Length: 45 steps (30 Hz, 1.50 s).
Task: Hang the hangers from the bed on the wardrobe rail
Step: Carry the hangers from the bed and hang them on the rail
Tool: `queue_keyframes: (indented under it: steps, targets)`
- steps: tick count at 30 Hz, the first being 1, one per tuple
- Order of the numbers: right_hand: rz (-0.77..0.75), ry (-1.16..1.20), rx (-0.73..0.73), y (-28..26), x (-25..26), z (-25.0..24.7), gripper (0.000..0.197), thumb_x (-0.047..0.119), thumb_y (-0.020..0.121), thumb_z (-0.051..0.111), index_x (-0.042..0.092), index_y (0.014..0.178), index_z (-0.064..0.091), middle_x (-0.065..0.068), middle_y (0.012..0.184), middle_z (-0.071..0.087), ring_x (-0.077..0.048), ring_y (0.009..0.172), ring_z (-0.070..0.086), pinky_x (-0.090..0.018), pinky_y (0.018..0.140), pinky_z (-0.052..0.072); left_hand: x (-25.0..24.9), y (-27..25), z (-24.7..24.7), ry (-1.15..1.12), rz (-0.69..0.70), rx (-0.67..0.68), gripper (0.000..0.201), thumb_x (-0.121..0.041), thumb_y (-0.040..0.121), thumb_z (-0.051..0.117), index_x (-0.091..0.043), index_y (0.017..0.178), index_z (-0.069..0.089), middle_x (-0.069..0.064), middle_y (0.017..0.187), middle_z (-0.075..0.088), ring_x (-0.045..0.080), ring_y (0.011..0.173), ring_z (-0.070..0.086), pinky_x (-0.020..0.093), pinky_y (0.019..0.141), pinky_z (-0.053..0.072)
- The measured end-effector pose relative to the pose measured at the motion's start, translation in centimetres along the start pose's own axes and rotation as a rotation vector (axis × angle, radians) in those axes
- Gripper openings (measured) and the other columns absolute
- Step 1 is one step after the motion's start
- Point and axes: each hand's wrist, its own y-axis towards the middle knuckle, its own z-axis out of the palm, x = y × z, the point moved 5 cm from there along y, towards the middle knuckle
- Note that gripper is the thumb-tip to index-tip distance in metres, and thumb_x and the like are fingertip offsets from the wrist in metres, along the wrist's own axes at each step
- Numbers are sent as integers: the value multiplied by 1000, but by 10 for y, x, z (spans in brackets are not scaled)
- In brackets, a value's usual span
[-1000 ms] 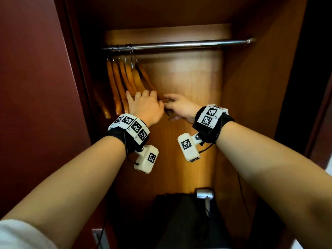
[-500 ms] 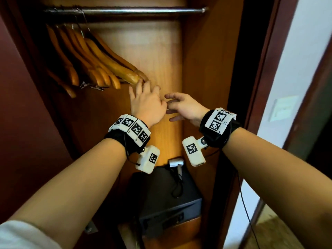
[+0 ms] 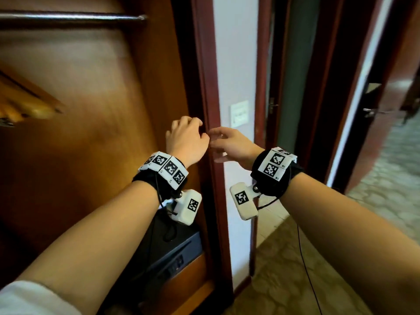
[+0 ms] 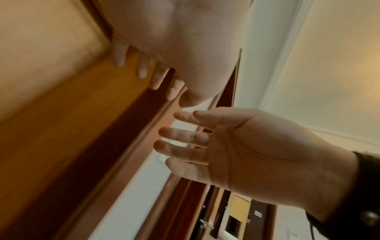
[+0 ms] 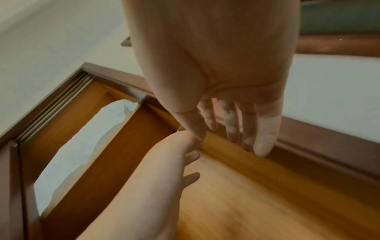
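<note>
Presently both hands are out in front of the wardrobe's right edge, empty. Left hand (image 3: 186,139) at centre, back toward the head camera, fingers (image 4: 141,68) loosely bent, holding nothing. Right hand (image 3: 231,144) just beside it at 3 o'clock, palm showing in the left wrist view, fingers (image 4: 179,134) spread and nearly straight, holding nothing. Fingertips of the two hands close together; cannot tell if they touch.

Wooden hangers (image 3: 27,103) at 9 o'clock, blurred, only their ends in frame, hanging inside the wardrobe well apart from both hands. Wardrobe rail (image 3: 72,18) at 11 o'clock, a metal bar running across to the right side panel (image 3: 159,87).

Dark red door frame (image 3: 206,87) runs top to bottom just beyond the hands. Wall switch plate (image 3: 239,113) at 1 o'clock on the white wall. Black safe (image 3: 172,253) low in the wardrobe at 6 o'clock. Open doorway with a door handle (image 3: 370,111) at 3 o'clock. Patterned floor (image 3: 284,269) at 5 o'clock.
</note>
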Motion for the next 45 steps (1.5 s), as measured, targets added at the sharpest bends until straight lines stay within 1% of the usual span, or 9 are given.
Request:
queue_keyframes:
  steps: [6, 16, 20, 23, 25, 29, 33, 40, 45]
  targets:
    - [102, 21, -225, -113, -45, -109, 37, 2, 93, 57, 14, 128, 55, -8, 98, 62, -19, 80, 63, -37, 69, 58, -133, -56, 51, -170, 117, 191, 39, -33, 93, 49, -24, 130, 53, 4, 141, 47, 30, 131, 37, 43, 103, 34]
    - [330, 40, -696, -359, -107, -279, 40, 7, 93, 59, 16, 132, 54, -8, 102, 65, -21, 85, 65, -44, 76, 56, -381, -177, 129, -493, 393, 601, 35, -34, 86, 56, -24, 120, 61, 9, 128, 59, 31, 122, 52, 40, 103, 42]
    - [404, 86, -943, -469, -125, -328, 35, 6, 94, 56, 16, 128, 55, -8, 99, 64, -21, 82, 64, -29, 60, 51, -482, -246, 148, -574, 559, 806, 36, -34, 88, 55, -23, 122, 60, 5, 126, 60, 27, 118, 55, 39, 102, 44]
    - [459, 109, -1123, -546, -140, -350, 36, 2, 93, 55, 14, 127, 55, -8, 90, 62, -22, 77, 62, -37, 71, 52, -547, -297, 158, -607, 694, 939, 32, -31, 90, 54, -22, 120, 60, 4, 121, 62, 26, 109, 58, 38, 97, 47]
    - [492, 140, -1205, -589, -148, -354, 35, 0, 93, 53, 14, 125, 55, -9, 91, 60, -24, 78, 61, -41, 76, 53, -580, -327, 161, -648, 752, 1007, 26, -27, 91, 55, -20, 114, 61, 3, 110, 65, 26, 102, 60, 35, 91, 49]
    - [543, 238, -1450, -684, -163, -350, 33, 2, 95, 51, 13, 126, 53, -7, 86, 60, -24, 74, 60, -33, 63, 53, -644, -404, 161, -673, 934, 1135, 21, -20, 94, 54, -15, 113, 62, 2, 103, 62, 22, 97, 57, 25, 79, 41]
    - [599, 273, -1662, -758, -169, -325, 34, 1, 96, 49, 12, 128, 52, -5, 82, 59, -20, 68, 59, -28, 56, 52, -683, -480, 162, -652, 1141, 1259, 17, -22, 94, 54, -17, 107, 62, 5, 108, 65, 27, 106, 59, 31, 91, 46]
    - [680, 378, -1934, -854, -180, -269, 36, 3, 94, 55, 11, 130, 52, -13, 98, 64, -19, 74, 62, -29, 59, 56, -707, -589, 154, -558, 1419, 1412, 25, -26, 94, 53, -14, 114, 62, 5, 110, 63, 27, 106, 56, 31, 87, 42]
    - [711, 453, -2075, -919, -183, -231, 30, 1, 95, 52, 11, 124, 54, -13, 102, 62, -26, 87, 63, -45, 84, 56, -725, -665, 145, -508, 1544, 1491, 20, -24, 92, 53, -14, 107, 63, 7, 102, 65, 26, 100, 58, 31, 82, 45]
